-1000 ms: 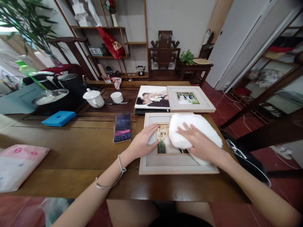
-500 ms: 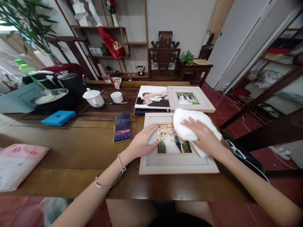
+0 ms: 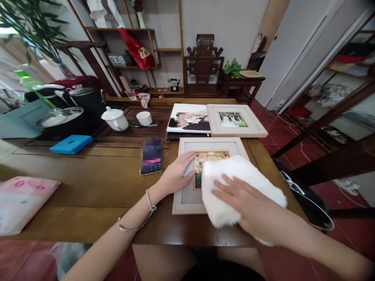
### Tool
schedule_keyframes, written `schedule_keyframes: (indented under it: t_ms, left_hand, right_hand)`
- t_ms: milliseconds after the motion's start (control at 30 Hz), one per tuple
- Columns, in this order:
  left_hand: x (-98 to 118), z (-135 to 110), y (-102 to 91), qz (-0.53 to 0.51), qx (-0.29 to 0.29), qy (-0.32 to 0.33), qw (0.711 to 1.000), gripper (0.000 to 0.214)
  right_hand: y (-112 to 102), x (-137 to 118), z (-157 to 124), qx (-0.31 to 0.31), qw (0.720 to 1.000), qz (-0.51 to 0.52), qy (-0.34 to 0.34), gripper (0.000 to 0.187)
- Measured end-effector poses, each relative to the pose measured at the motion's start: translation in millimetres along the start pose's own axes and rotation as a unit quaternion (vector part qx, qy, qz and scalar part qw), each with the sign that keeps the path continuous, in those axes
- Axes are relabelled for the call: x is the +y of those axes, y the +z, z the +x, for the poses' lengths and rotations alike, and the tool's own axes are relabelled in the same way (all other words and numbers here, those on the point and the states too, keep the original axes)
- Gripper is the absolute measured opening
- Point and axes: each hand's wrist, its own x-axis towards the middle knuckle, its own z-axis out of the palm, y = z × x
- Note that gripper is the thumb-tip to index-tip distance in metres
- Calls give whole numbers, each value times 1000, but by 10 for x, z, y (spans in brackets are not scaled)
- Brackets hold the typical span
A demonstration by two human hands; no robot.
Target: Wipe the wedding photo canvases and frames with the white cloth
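A pale wooden picture frame (image 3: 187, 146) with a wedding photo lies flat on the brown table (image 3: 88, 183) in front of me. My left hand (image 3: 177, 175) rests flat on the frame's left side, fingers stretched out. My right hand (image 3: 249, 205) presses a fluffy white cloth (image 3: 234, 175) onto the frame's lower right part, fingers spread over the cloth. The cloth hides most of the photo and the frame's near right corner.
A phone (image 3: 151, 156) lies just left of the frame. Behind it lie a photo canvas (image 3: 189, 119) and a second frame (image 3: 236, 121). A teapot (image 3: 115, 119), cup (image 3: 144, 118), blue sponge (image 3: 71, 143), pots and a pink packet (image 3: 20, 201) sit to the left.
My right hand has dragged the cloth from the frame's upper right down toward me, over its lower right corner. My left hand has stayed on the frame.
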Motion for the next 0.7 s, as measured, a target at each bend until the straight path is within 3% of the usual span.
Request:
schedule_keyframes:
  t_ms: [100,167,333,433,533,700]
  left_hand:
    - [-13,-6,4,0,3,5,1000,53]
    - [-13,-7,1,-1,4,8,1000,52]
    - [8,10,-5,-15,-1,-3,1000,43]
    - [14,22,6,-27,3,-17,999,40]
    - [8,25,12,-40,2,-27,999,42]
    - [10,20,-19,-92,18,-41,995,44]
  right_hand:
    - [-79,-103,-301,-13,998,35,-57,85]
    - [-82,-4,-329,3,998,39,-51,87]
    - [49,509,130,104,991,-32,75,83]
    - [71,589,465,148,973,-100,143,71]
    - [55,348,674,122,971,-133,154,63]
    - [63,-295,762,78,982,-150,80,55]
